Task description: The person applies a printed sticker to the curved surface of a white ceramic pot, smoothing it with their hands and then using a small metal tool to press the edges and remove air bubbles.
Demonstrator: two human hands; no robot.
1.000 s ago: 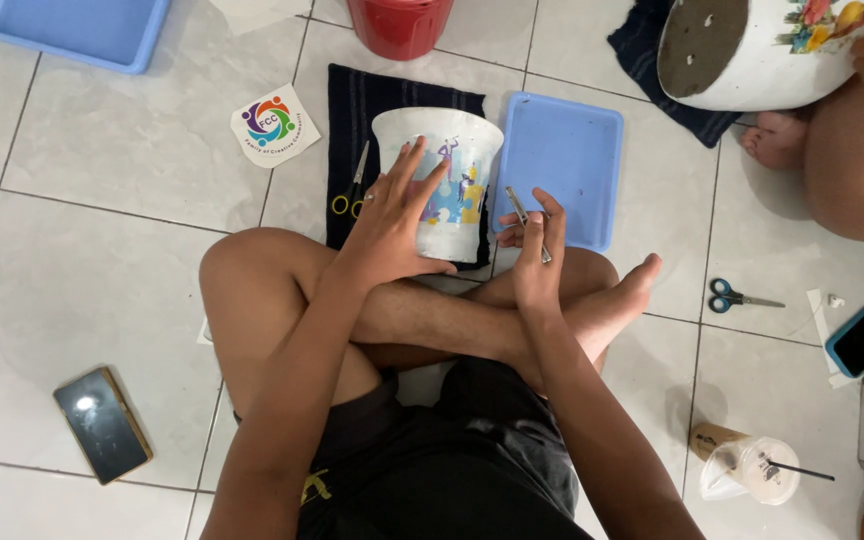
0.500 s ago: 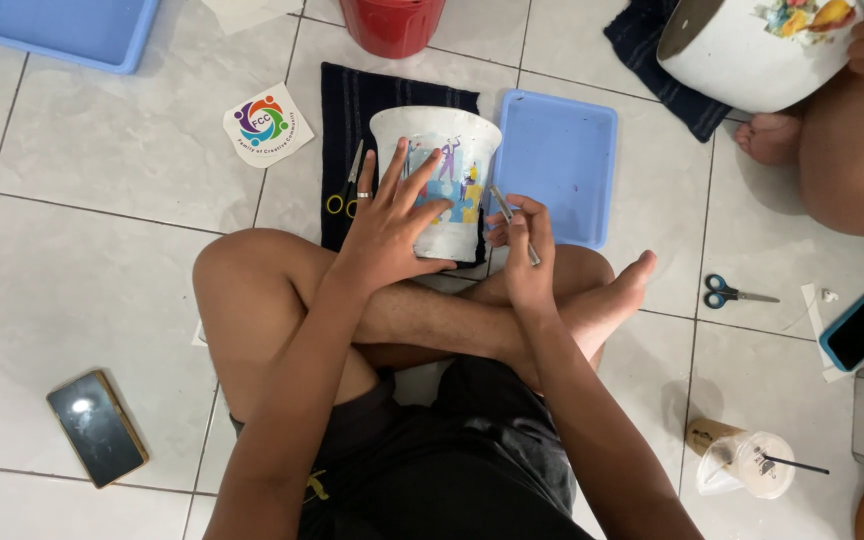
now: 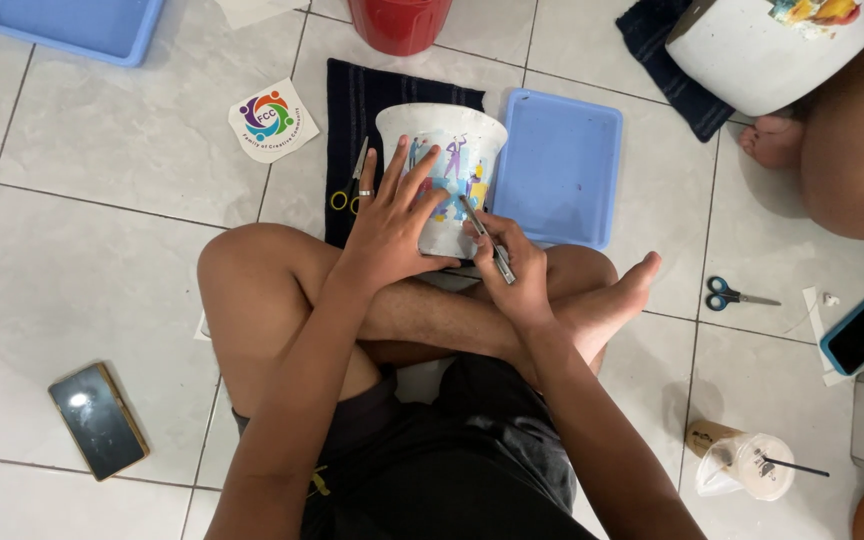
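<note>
Sitting cross-legged on the tiled floor point(image 3: 102, 250), torso cut off at the near edge. Right hand point(image 3: 512, 275) curled tight around a thin metal tool point(image 3: 485, 240), tip against the white pot point(image 3: 442, 170); tool type unclear. Left hand point(image 3: 392, 220) spread flat on the pot's decorated side, gripping nothing, hiding part of the picture. Pot lies tilted on a dark cloth point(image 3: 352, 100), touching the shins. Yellow scissors point(image 3: 349, 185) half hidden left of it, blue tray point(image 3: 562, 165) just right. Red container point(image 3: 399, 20) cut off at far edge.
</note>
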